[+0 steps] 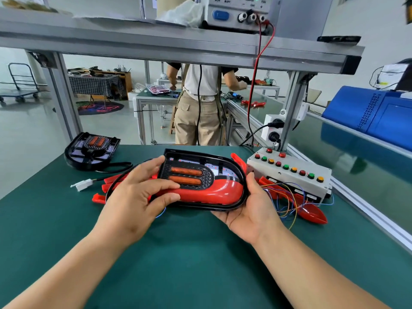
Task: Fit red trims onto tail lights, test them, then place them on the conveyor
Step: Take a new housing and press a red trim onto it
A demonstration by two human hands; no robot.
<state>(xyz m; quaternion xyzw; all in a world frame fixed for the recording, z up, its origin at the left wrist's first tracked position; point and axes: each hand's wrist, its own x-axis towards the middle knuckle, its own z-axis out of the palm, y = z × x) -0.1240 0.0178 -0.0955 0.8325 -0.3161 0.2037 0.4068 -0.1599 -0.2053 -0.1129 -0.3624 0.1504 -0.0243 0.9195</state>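
Green bench (200, 253): L hand (142, 192) + R hand (249, 210) grip tail light (200, 177) w/ red trim (207, 192).

Brightly, evenly lit from above, with faint soft shadows on the dark green matte table mat (200, 253) under the left hand (142, 197) and right hand (249, 210). Streaked with glare on the shiny red plastic trim (211, 192) of the black-framed plastic tail light (207, 166) between the hands and on the glossy green conveyor belt (312, 139) beyond the right hand. Bowed at the edges, sharp near the hands, washed out far beyond them.
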